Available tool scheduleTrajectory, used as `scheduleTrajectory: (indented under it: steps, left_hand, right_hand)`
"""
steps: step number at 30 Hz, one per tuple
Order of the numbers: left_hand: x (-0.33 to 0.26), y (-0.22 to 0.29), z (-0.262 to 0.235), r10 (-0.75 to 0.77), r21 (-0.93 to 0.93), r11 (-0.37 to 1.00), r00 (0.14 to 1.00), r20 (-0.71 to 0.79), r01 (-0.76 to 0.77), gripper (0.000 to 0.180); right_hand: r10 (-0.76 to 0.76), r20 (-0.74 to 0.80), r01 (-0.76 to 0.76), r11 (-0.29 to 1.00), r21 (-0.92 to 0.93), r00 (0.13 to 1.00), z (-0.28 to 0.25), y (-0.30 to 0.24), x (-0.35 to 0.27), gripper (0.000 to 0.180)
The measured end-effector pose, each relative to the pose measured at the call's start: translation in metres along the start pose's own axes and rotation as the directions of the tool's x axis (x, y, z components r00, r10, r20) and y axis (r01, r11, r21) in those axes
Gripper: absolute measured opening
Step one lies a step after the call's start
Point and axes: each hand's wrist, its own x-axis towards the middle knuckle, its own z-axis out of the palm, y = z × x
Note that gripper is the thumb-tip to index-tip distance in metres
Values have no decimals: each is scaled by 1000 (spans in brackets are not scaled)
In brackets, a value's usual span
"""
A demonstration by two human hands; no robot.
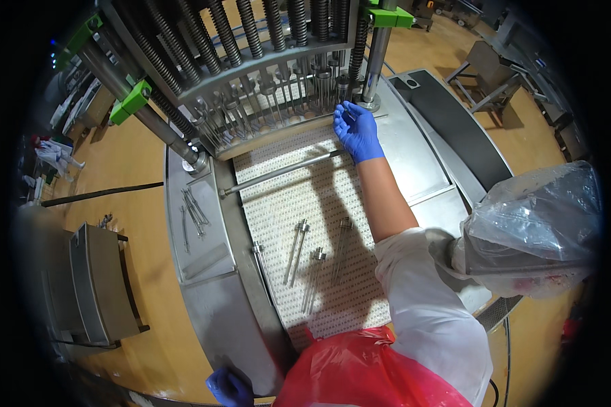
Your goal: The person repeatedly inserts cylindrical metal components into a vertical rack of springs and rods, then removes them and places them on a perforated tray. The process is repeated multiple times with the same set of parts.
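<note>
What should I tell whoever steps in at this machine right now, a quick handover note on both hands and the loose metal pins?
Right hand, blue-gloved, is stretched to the far end of the perforated belt, fingers curled at the row of hanging pins; whether it pinches anything cannot be told.
Left hand, also gloved, rests low on the machine's near steel edge, holding nothing visible.
Loose pins lie on the belt mid-way; a long rod lies across it further up.
More thin rods lie on the left steel ledge.
Done: many pins hang in the head. Left: the loose ones remain on the belt.
</note>
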Motion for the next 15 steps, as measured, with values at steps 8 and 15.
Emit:
scheduleTrajectory:
  steps: [8,15]
  left_hand:
    - [-5,-7,1,-5,2,1000,1000,-9,5,10]
    - [-2,-11,-7,77,161,984,997,27,-80,13]
  right_hand:
    - [-11,140,-14,983,182,990,14,0,33,16]
    - [-30,206,-15,978,210,978,27,4,40,15]
